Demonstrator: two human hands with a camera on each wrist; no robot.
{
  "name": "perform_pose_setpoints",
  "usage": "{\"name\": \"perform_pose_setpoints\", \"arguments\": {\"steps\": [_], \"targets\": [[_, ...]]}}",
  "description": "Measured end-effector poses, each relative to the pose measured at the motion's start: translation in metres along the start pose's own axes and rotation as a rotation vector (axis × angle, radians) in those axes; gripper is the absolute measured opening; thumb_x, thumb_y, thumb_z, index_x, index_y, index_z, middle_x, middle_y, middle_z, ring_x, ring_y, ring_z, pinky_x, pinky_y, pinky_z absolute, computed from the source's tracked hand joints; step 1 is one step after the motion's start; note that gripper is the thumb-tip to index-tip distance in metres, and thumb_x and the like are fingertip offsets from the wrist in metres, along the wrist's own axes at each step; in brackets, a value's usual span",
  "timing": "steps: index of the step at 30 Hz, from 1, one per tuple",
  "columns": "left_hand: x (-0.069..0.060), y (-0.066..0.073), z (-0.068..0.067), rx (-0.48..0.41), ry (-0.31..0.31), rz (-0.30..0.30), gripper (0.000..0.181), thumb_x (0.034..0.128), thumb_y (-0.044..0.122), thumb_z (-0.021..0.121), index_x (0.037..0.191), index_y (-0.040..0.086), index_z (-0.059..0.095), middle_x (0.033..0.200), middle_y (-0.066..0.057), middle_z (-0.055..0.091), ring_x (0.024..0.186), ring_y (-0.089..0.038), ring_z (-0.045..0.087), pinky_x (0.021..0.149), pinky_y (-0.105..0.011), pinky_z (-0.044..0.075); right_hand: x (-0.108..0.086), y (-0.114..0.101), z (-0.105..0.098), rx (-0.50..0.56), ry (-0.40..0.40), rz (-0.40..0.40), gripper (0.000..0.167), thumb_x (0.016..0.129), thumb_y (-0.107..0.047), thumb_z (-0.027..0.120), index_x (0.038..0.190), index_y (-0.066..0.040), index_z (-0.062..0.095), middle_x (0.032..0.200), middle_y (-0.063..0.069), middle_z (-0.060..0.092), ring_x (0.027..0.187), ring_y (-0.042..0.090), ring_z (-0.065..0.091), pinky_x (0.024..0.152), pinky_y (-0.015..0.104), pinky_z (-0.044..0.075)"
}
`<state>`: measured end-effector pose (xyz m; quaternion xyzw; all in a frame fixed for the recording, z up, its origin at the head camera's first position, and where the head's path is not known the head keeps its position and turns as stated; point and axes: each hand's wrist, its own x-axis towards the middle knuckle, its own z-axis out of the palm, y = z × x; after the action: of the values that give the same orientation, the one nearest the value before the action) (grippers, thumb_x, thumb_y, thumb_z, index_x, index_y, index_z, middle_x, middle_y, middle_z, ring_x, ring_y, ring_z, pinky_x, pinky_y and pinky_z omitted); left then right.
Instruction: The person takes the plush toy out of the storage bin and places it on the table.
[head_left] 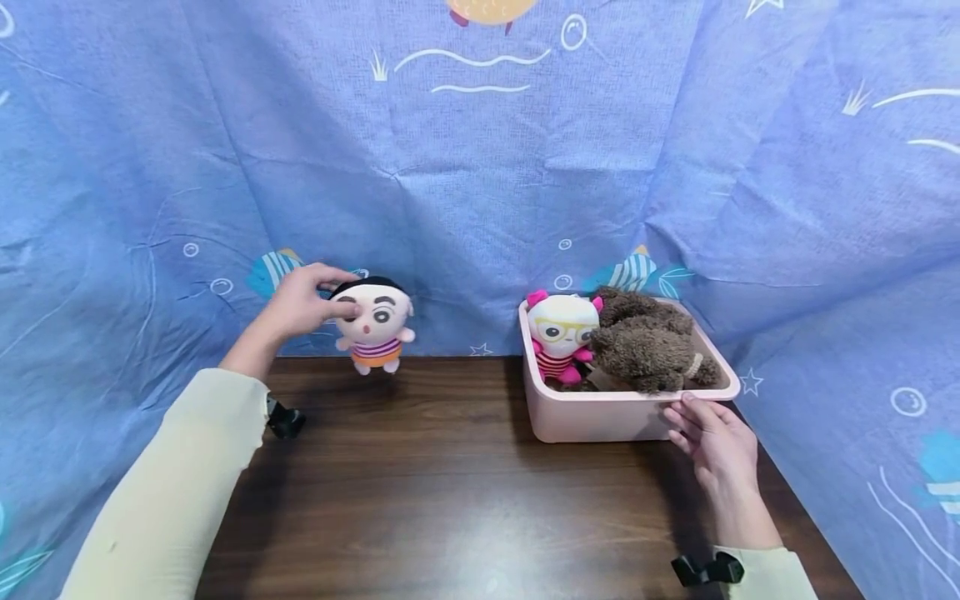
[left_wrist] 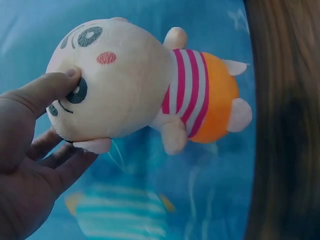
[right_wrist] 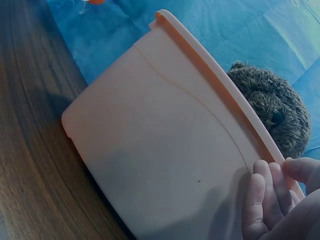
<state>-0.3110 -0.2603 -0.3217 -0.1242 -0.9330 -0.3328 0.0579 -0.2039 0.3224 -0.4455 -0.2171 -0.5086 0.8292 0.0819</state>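
My left hand (head_left: 303, 302) grips a plush boy doll (head_left: 377, 321) by its head, thumb across one eye and fingers behind. In the left wrist view the doll (left_wrist: 130, 80) shows a striped shirt and orange shorts, and it hangs off the tabletop. On the right, my right hand (head_left: 720, 442) pinches the front rim of a pink plastic bin (head_left: 592, 417) near its right corner. Inside the bin sit a white-and-pink plush (head_left: 564, 329) with yellow glasses and a shaggy brown plush (head_left: 645, 342). The right wrist view shows fingers (right_wrist: 256, 200) under the rim.
A dark wooden table (head_left: 450, 483) lies under the bin. Blue cloth (head_left: 465, 167) printed with fish and stars hangs behind the table and along both sides. Black straps with small mounts (head_left: 285, 418) sit on both wrists.
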Motion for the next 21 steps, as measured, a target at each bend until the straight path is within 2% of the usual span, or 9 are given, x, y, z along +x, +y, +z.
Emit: {"name": "perform_pose_setpoints", "arguments": {"steps": [5, 10, 15, 21], "targets": [[-0.005, -0.041, -0.004, -0.027, 0.002, -0.111, 0.058, 0.0922, 0.026, 0.079, 0.141, 0.001, 0.06, 0.136, -0.027, 0.059, 0.122, -0.045, 0.058, 0.084, -0.048, 0.057, 0.0, 0.002, 0.0, 0.001, 0.0, -0.01, 0.009, 0.094, -0.014, 0.077, 0.086, -0.016, 0.073, 0.077, -0.001, 0.078, 0.07, 0.012, 0.077, 0.052, 0.029, 0.059], [-0.008, -0.073, -0.002, -0.027, -0.003, -0.195, 0.059, 0.0948, 0.025, 0.076, 0.144, -0.002, 0.056, 0.141, -0.032, 0.055, 0.127, -0.05, 0.055, 0.089, -0.052, 0.057, 0.0, 0.002, -0.003, -0.007, -0.018, -0.006, 0.01, 0.095, -0.014, 0.075, 0.085, -0.016, 0.074, 0.078, -0.001, 0.078, 0.071, 0.012, 0.077, 0.053, 0.029, 0.059], [-0.008, -0.098, -0.002, -0.027, 0.006, -0.233, 0.06, 0.0973, 0.026, 0.073, 0.146, -0.002, 0.053, 0.144, -0.034, 0.051, 0.129, -0.052, 0.052, 0.091, -0.056, 0.056, 0.001, 0.002, -0.006, -0.013, -0.03, -0.007, 0.011, 0.096, -0.014, 0.074, 0.085, -0.017, 0.073, 0.079, -0.001, 0.079, 0.072, 0.012, 0.077, 0.054, 0.029, 0.06], [-0.007, -0.119, -0.001, 0.024, -0.029, -0.233, 0.056, 0.1003, 0.02, 0.068, 0.147, -0.004, 0.05, 0.144, -0.036, 0.049, 0.129, -0.055, 0.05, 0.093, -0.06, 0.052, 0.002, 0.001, -0.005, -0.028, -0.041, -0.001, 0.011, 0.096, -0.015, 0.074, 0.085, -0.018, 0.073, 0.079, -0.002, 0.079, 0.073, 0.011, 0.077, 0.056, 0.029, 0.06]]}}
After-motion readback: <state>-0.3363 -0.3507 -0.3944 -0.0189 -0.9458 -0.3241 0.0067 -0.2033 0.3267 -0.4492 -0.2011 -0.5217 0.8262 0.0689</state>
